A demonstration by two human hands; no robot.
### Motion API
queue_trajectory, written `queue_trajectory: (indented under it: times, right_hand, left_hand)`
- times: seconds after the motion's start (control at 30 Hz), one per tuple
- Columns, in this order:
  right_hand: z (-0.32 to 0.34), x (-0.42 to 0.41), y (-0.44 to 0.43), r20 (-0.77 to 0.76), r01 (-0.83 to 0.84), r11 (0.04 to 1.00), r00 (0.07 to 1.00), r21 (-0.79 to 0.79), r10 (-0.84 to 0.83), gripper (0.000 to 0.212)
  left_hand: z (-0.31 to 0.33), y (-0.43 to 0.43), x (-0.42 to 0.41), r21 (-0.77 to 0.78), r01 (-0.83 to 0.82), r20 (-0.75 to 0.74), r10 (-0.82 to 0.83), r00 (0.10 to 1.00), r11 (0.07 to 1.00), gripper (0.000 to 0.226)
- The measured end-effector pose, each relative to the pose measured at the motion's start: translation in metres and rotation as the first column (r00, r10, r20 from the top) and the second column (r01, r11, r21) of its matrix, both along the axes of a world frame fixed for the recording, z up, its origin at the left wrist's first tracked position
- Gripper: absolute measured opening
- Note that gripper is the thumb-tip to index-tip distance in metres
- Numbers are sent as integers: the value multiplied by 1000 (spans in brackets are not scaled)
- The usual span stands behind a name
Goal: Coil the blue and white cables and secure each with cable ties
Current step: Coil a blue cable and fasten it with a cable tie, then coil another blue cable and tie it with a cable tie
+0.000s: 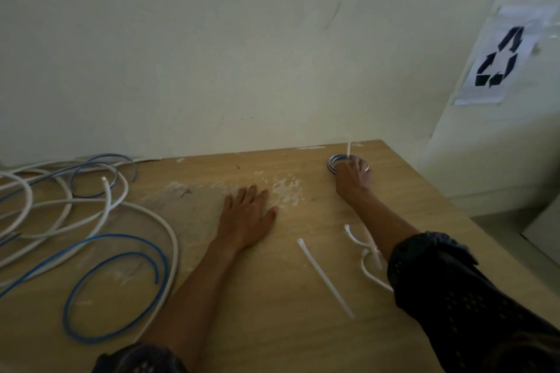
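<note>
Cables come first: a small round coil of blue cable [333, 164] lies at the far right end of the light brown wooden table [272, 342], close to the wall. A thin white plastic cable tie [348, 149] sticks up from its far side. The right hand [353, 177] rests on top of this coil with its fingers bent over it, but the picture is too blurry to tell if they pinch it or just press down. The left hand [247, 215] lies flat on the table with its fingers spread, holding nothing, well apart from the coil. Far over on the left sits a loose pile of long blue and white cables [75, 209], all looped over each other. They look light and bendy but a bit springy, so I think the loops will want to pop open unless a hand squeezes them together. The free blue end [156, 280] near the left arm looks like a good place to start. A long straight white cable tie [325, 278] lies between the two arms. More bent white cable ties [365, 254] lie just beside the right arm, partly hidden under its dark sleeve [454, 297]. The pile runs off the left edge, so I cannot tell how long the cables are.
</note>
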State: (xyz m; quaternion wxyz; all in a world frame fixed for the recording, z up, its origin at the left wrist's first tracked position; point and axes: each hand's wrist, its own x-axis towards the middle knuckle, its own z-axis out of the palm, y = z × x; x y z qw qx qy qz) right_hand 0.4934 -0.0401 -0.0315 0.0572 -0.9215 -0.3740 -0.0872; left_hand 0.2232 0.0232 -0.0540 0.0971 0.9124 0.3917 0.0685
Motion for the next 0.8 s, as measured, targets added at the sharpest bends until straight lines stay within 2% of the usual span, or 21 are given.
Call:
queue_trajectory:
  times: [0.23,0.3,0.4,0.5,0.53,0.6,0.67,0.73,0.8]
  right_hand:
    - [2,20,-19,120,24,998,993,-56,-17,33]
    - [4,22,-22,142,11,1000,990,-29,-7,31]
    - [5,29,-19,20,-95,990,995,101,93,28]
    - [5,36,-12,-180,-167,947,958,274,221,33]
    - [3,37,-12,-201,-182,923,944,338,260,34]
    - [-4,37,-11,-138,-186,901,956,393,258,37]
    - [-12,36,-8,-75,-128,955,985,268,154,39]
    - [-13,34,-3,-152,-81,988,983,129,100,44]
    - [-8,33,7,-231,-141,986,960,87,157,51]
  left_hand:
    - [-1,0,-1,19,-1,6,1,1000,1000,67]
    - [-1,1,-1,21,-1,10,1,1000,1000,67]
    - [-2,2,0,33,-3,19,3,1000,999,69]
    - [-3,3,0,33,-13,26,12,1000,999,87]
    - [-4,3,0,31,-13,32,12,999,999,94]
    - [-6,4,0,33,-15,41,13,999,999,100]
    - [-7,4,-1,35,-17,37,16,999,999,101]
    - [-6,4,-2,32,-14,28,13,1000,999,102]
    - [-4,4,-1,31,-9,33,8,999,999,101]
